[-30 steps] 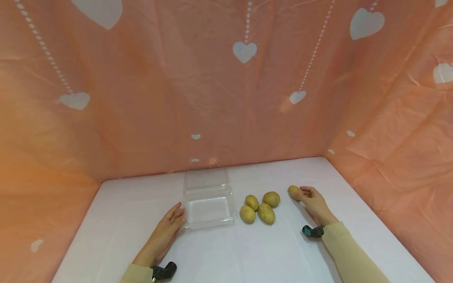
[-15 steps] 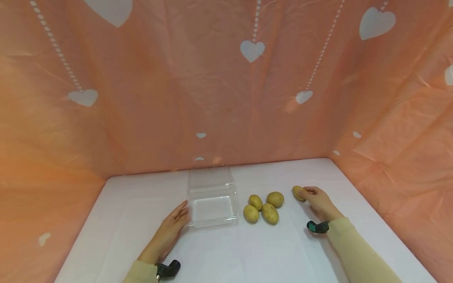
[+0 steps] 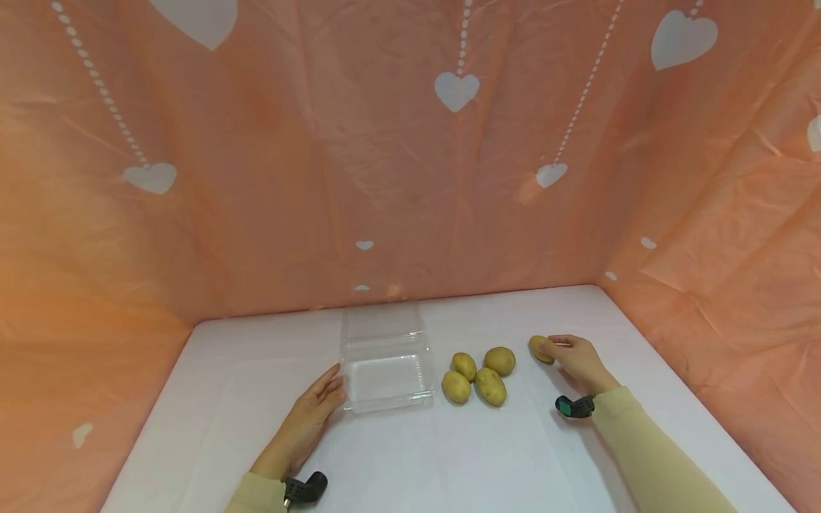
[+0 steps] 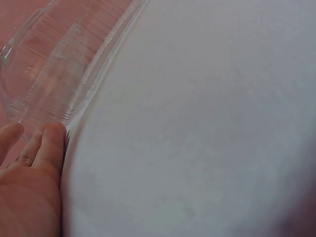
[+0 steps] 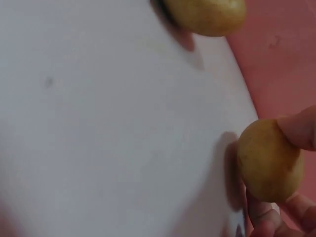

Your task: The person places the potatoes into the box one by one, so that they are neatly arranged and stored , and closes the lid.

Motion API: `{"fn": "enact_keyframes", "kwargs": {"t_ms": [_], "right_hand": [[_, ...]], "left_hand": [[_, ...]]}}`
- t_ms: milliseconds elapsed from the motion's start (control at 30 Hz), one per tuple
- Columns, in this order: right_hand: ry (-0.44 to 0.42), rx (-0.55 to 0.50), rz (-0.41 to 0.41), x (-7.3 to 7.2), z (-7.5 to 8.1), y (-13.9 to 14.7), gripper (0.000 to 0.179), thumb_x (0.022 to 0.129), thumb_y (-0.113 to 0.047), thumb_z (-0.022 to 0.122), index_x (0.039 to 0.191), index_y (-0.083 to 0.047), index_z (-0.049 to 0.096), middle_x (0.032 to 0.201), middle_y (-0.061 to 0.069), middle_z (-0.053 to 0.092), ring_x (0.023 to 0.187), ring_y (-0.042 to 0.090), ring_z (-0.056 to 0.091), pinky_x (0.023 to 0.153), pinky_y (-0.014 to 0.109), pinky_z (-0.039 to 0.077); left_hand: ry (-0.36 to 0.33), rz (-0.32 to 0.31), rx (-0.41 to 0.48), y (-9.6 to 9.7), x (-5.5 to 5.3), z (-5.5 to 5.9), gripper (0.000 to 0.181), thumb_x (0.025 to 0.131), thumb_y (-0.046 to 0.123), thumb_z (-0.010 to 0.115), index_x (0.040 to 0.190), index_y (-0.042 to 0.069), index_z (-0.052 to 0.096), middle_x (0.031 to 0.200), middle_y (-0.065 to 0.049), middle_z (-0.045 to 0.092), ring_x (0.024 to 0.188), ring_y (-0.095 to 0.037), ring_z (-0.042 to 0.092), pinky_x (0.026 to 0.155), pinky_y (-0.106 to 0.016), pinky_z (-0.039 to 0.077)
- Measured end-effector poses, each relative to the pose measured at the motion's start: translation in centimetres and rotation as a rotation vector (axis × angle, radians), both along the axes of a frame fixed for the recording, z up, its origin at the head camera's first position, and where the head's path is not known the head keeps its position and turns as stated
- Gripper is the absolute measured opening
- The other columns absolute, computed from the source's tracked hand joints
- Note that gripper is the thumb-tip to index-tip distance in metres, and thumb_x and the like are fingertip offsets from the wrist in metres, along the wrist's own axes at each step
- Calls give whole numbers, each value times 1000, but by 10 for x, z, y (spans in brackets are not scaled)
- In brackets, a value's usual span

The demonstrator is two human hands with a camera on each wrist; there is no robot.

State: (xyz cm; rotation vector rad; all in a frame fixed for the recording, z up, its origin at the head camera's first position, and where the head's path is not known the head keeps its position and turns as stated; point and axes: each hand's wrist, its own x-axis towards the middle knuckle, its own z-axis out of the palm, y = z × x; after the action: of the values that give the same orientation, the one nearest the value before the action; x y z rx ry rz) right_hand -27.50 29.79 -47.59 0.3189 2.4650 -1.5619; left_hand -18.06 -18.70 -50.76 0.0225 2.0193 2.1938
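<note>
A clear plastic clamshell box (image 3: pixel 385 381) lies on the white table with its lid (image 3: pixel 381 320) folded back, and its tray holds nothing. Against the box's left side rests my left hand (image 3: pixel 308 413), fingers nearly straight; the left wrist view shows its fingertips (image 4: pixel 52 131) at the plastic edge. At the right, my right hand (image 3: pixel 577 362) pinches a potato (image 3: pixel 541 349) between thumb and fingers. In the right wrist view that potato (image 5: pixel 270 162) has the thumb over its top and fingers beneath.
Several potatoes sit in a cluster between the box and my right hand, among them a front one (image 3: pixel 490 387) and a back one (image 3: pixel 499 361). An orange curtain (image 3: pixel 410 178) with white hearts hangs behind and beside the white table (image 3: pixel 398 463).
The head view has shifted slightly, so everything appears a little further right. My right hand keeps hold of the potato in nearly the same spot; my left hand stays by the box.
</note>
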Motion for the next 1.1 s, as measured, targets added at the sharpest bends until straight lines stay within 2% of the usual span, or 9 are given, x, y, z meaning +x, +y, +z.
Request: {"fn": "enact_keyframes", "kwargs": {"t_ms": [100,267,433,567,667,900,1100], "right_hand": [[3,-4,-11,1,5,-3,78,90,-47,65,143,3,38,140,23,44,123,32,43,104,47,39],[65,-87,-6,1,19,-14,73,92,-42,64,141,6,39,136,24,47,110,22,55,96,36,48],[114,-202,33,2,30,-32,67,93,-36,65,139,7,43,130,23,52,102,17,59,95,35,49],[105,-291,80,4,33,-49,63,93,-33,66,137,7,46,125,21,55,104,20,59,96,35,49],[92,-316,117,6,36,-64,59,92,-31,67,135,6,49,122,18,57,104,22,58,96,35,48],[52,-337,192,11,44,-105,57,90,-31,69,131,4,52,116,15,60,102,29,58,93,38,49],[48,-399,215,13,47,-143,50,87,-28,72,124,2,56,110,15,62,97,33,60,91,42,50]], "left_hand": [[-2,4,0,0,0,0,61,99,13,54,153,6,24,151,-23,29,139,-29,25,103,-20,32],[3,5,-24,1,1,2,62,99,14,54,153,6,23,151,-24,28,139,-30,24,107,-25,29],[3,9,-21,2,0,2,63,99,14,54,153,6,22,151,-24,27,140,-30,23,111,-35,24],[-4,13,-39,2,1,3,63,100,15,54,154,7,21,152,-25,26,140,-31,22,113,-43,20],[-6,12,-36,3,2,2,64,100,15,54,154,7,21,152,-26,26,141,-32,21,114,-45,19],[-15,13,-21,2,2,2,67,99,16,55,154,8,19,151,-24,28,140,-30,23,113,-42,21],[-10,23,-17,3,1,2,66,99,15,55,154,9,20,149,-23,32,138,-28,27,110,-33,28]]}}
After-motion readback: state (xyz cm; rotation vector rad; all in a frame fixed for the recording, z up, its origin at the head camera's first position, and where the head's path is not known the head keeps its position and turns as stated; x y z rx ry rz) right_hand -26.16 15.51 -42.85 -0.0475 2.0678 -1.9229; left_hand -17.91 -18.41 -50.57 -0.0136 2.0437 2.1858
